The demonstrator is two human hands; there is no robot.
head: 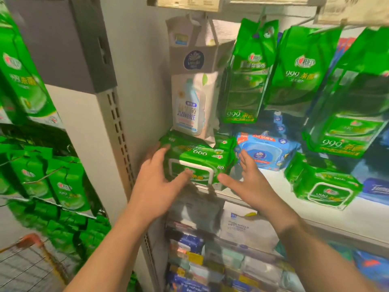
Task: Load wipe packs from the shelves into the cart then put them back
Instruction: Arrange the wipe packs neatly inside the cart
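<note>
The green wipe pack lies at the left end of the white shelf, under a white pouch. The left hand grasps it, fingers curled on its left side; the right hand hovers just beside, fingers released. The wire cart stands lower left.
</note>
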